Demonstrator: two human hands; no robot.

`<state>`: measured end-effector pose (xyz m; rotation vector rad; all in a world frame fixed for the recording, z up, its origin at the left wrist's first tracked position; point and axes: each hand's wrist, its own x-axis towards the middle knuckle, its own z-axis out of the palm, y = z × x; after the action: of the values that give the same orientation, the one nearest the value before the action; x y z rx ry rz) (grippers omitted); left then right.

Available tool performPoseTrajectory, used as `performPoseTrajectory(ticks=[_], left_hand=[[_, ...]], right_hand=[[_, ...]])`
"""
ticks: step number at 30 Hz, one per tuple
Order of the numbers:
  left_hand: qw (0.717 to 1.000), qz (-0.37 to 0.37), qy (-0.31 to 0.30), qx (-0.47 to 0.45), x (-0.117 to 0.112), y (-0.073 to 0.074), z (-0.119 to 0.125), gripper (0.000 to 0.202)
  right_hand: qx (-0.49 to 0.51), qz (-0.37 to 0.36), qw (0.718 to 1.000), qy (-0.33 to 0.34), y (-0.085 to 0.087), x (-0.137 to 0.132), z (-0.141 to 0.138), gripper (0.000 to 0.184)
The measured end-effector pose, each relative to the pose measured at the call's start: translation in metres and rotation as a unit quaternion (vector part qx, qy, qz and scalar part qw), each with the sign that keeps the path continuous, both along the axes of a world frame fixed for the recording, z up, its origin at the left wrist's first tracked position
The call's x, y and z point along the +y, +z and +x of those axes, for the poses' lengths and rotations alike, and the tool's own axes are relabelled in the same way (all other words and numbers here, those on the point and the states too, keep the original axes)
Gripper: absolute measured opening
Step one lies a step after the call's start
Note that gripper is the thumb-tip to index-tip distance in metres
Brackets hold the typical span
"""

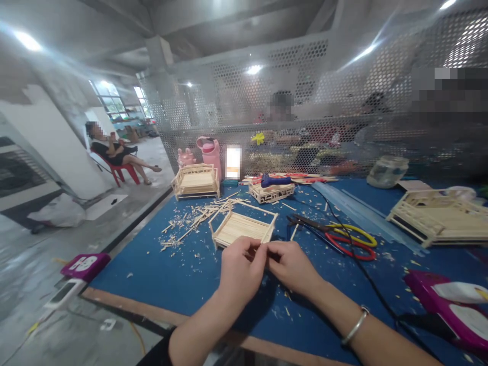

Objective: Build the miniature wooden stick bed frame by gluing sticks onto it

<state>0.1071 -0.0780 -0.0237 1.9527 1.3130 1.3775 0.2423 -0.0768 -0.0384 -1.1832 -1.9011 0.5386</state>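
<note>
My left hand (240, 269) and my right hand (292, 264) meet over the blue table (160, 274), fingertips pinched together on a thin wooden stick (263, 246) that barely shows between them. Just beyond the hands lies a small flat stick-built frame (244, 226) with raised side rails. A silver bangle (354, 325) circles my right wrist.
Loose sticks and chips (190, 218) litter the left. Red and yellow handled scissors (346, 239) lie right, crossed by a black cable. Finished stick models stand at back left (196, 180), centre (271, 191) and right (438, 216). A purple glue gun (450, 305) lies near right. A mesh screen (305, 101) stands behind.
</note>
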Motion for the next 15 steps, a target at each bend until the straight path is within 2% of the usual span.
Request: performPoseTrajectory(ticks=[5,7,9,10,13,15], left_hand=[[1.000,-0.010,0.002,-0.003,0.001,-0.005,0.001,0.014],[1.000,-0.022,-0.014,-0.008,-0.002,-0.009,-0.005,0.029],[0.999,-0.020,-0.030,-0.014,-0.008,-0.014,-0.017,0.039],[0.999,-0.011,-0.029,-0.012,-0.011,-0.016,-0.026,0.037],[0.999,0.022,0.017,0.017,-0.017,-0.020,-0.057,0.024],[0.998,0.020,0.045,0.028,-0.016,-0.019,-0.079,0.024]], right_hand=[[-0.023,0.004,1.000,-0.014,-0.001,0.001,0.000,0.021],[-0.030,0.008,0.999,-0.025,-0.002,0.001,0.001,0.023],[-0.031,0.012,0.999,-0.044,-0.003,0.003,0.003,0.029],[-0.028,0.015,0.998,-0.056,-0.004,0.005,0.005,0.030],[-0.015,0.019,0.994,-0.106,-0.009,0.012,0.013,0.025],[-0.006,0.022,0.990,-0.138,-0.011,0.017,0.019,0.023]])
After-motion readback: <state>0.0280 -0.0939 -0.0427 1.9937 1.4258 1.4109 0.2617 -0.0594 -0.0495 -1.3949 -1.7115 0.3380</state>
